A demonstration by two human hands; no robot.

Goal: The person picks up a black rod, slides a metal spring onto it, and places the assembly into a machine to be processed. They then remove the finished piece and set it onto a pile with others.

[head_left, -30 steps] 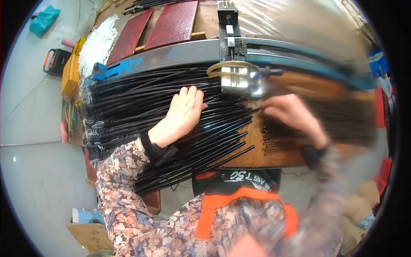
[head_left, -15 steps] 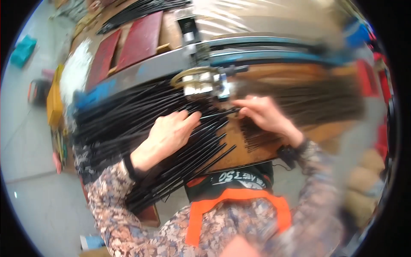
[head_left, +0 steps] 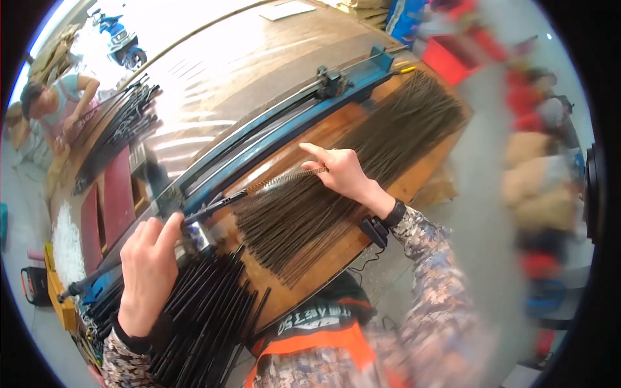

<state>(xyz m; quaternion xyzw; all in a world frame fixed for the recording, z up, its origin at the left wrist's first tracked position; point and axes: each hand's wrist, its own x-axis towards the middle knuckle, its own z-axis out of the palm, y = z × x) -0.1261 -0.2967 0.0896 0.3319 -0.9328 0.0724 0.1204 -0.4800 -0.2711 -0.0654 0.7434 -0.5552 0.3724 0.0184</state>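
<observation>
White heap (head_left: 68,239) by left edge of table (head_left: 326,265). Dark red boards (head_left: 118,187) just right of it. Left hand (head_left: 150,265) closed round long black tube (head_left: 220,205), raised over table, slanting up rightward. Loose black tubes (head_left: 207,304) spread below, along near edge. Thin brown spring (head_left: 281,180) meets tube's right end; whether it goes inside, cannot tell. Right hand (head_left: 339,171), well apart from left, pinches spring's far end, forefinger extended. Brown springs (head_left: 388,139) bunched beneath, reaching toward right corner. Red bin (head_left: 449,59) beyond that corner.
</observation>
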